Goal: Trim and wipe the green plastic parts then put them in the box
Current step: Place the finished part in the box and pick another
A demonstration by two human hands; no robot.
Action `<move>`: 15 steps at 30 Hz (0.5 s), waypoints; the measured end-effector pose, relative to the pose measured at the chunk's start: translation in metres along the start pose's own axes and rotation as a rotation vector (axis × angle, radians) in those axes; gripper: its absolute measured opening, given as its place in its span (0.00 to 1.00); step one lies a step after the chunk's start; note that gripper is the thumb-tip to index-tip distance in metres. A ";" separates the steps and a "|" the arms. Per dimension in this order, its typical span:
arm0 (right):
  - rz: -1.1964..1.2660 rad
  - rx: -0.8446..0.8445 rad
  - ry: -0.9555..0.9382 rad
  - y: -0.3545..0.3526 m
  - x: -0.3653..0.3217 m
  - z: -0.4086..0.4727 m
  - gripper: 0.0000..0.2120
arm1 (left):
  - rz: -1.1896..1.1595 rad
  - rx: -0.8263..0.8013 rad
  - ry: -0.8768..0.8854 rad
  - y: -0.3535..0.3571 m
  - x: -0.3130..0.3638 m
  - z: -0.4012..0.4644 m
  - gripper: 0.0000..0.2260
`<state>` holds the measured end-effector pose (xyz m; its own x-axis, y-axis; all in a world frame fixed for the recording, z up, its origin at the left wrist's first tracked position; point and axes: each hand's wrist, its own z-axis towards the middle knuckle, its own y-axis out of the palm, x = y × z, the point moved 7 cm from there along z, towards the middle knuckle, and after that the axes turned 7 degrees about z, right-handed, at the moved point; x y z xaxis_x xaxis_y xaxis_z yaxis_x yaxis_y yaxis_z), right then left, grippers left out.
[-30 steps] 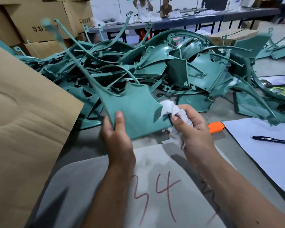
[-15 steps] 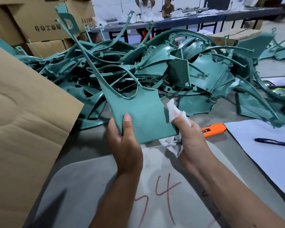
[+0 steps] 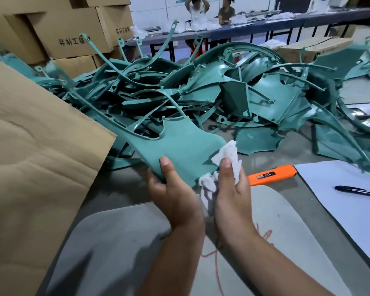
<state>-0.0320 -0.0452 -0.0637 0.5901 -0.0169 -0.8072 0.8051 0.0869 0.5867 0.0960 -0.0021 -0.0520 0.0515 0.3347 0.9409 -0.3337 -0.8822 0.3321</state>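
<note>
Green plastic part (image 3: pixel 179 146), gripped by the left hand (image 3: pixel 175 195), has tilted leftward as the right hand (image 3: pixel 231 189), clutching a white cloth (image 3: pixel 226 154), finishes wiping its edge.

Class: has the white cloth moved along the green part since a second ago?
Yes. The cloth slid toward the green part's lower right corner, nearer the orange cutter.
</note>
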 end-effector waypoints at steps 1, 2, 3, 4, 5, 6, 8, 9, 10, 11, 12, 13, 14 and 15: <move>-0.086 -0.021 -0.077 0.000 -0.002 0.000 0.15 | 0.018 0.020 -0.013 0.003 0.000 -0.006 0.07; -0.148 -0.051 -0.134 0.001 -0.005 0.000 0.15 | 0.035 0.026 -0.015 0.008 0.001 -0.010 0.06; -0.187 -0.079 -0.162 0.001 -0.008 0.002 0.14 | 0.044 0.018 -0.013 0.013 0.003 -0.014 0.06; -0.211 -0.111 -0.154 0.001 -0.011 0.004 0.13 | 0.049 0.008 -0.010 0.018 0.004 -0.016 0.07; -0.218 -0.152 -0.120 0.003 -0.014 0.006 0.11 | 0.061 0.004 -0.010 0.022 0.005 -0.016 0.08; -0.224 -0.202 -0.083 0.005 -0.015 0.007 0.09 | 0.082 0.004 -0.010 0.025 0.007 -0.015 0.09; -0.299 -0.298 -0.048 0.010 -0.018 0.006 0.11 | 0.134 -0.009 -0.003 0.027 0.013 -0.011 0.12; -0.385 -0.338 -0.062 0.012 -0.021 0.006 0.15 | 0.160 -0.029 0.014 0.028 0.018 -0.008 0.13; -0.487 -0.386 -0.089 0.014 -0.024 0.005 0.19 | 0.188 -0.055 0.043 0.028 0.024 -0.005 0.13; -0.570 -0.448 -0.113 0.016 -0.026 0.004 0.21 | 0.227 -0.083 0.090 0.029 0.032 -0.001 0.13; -0.629 -0.516 -0.122 0.017 -0.028 0.002 0.22 | 0.295 -0.112 0.158 0.030 0.041 0.004 0.12; -0.695 -0.584 -0.116 0.018 -0.027 -0.002 0.23 | 0.400 -0.149 0.242 0.033 0.052 0.008 0.12; -0.813 -0.646 -0.140 0.019 -0.025 -0.007 0.25 | 0.526 -0.200 0.326 0.038 0.064 0.012 0.13; -0.981 -0.695 -0.227 0.022 -0.023 -0.012 0.28 | 0.653 -0.264 0.396 0.046 0.076 0.015 0.14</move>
<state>-0.0285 -0.0308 -0.0334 -0.1962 -0.5416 -0.8174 0.7518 0.4520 -0.4800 0.0992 -0.0221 0.0358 -0.5515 -0.0852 0.8298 -0.3948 -0.8496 -0.3497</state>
